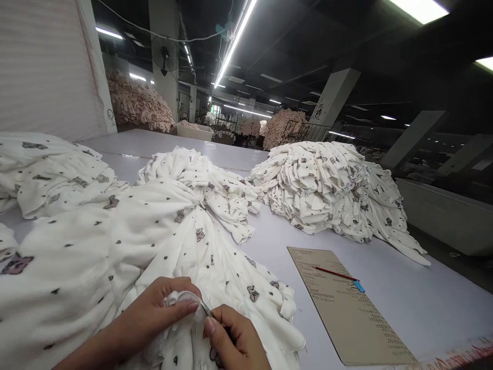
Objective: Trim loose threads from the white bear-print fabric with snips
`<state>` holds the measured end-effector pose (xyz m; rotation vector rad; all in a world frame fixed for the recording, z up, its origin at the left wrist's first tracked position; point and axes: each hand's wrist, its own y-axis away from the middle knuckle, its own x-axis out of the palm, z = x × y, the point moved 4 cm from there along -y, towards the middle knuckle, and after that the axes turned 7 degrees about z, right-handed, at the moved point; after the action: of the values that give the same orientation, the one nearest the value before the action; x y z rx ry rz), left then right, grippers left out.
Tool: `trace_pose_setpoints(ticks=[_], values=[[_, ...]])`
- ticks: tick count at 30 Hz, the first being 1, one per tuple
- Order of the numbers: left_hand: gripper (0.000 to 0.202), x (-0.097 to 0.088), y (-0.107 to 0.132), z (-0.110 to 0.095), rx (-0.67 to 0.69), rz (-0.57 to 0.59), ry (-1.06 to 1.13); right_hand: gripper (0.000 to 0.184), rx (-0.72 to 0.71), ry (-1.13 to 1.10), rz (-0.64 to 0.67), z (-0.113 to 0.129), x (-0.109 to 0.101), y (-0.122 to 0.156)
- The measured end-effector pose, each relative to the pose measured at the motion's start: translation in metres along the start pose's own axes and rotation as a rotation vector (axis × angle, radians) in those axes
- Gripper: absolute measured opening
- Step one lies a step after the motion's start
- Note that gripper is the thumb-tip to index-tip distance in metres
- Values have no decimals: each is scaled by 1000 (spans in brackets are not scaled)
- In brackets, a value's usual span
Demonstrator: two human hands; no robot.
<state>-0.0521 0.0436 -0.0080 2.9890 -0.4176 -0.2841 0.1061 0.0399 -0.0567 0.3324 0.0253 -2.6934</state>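
R fingers (219, 336) w/ pointed metal tool (207, 309)

We are in a garment workshop, by the look of it, on a wide floor with square pillars (336, 97). White printed cloth (154, 221) lies in heaps across our broad pale table (419, 293). Beyond it we see large mounds of pink cloth (138, 103), a pale bin (194, 131) and metal racks (226, 123). Long strip lights (236, 41) run under a dark ceiling (300, 36), and a fan (165, 59) hangs on one column.
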Motion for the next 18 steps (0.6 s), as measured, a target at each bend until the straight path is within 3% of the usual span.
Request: trace_pose_setpoints(ticks=[18], values=[[20, -1, -3, 3, 11, 47, -106, 59, 115, -85, 131, 8, -4, 1]])
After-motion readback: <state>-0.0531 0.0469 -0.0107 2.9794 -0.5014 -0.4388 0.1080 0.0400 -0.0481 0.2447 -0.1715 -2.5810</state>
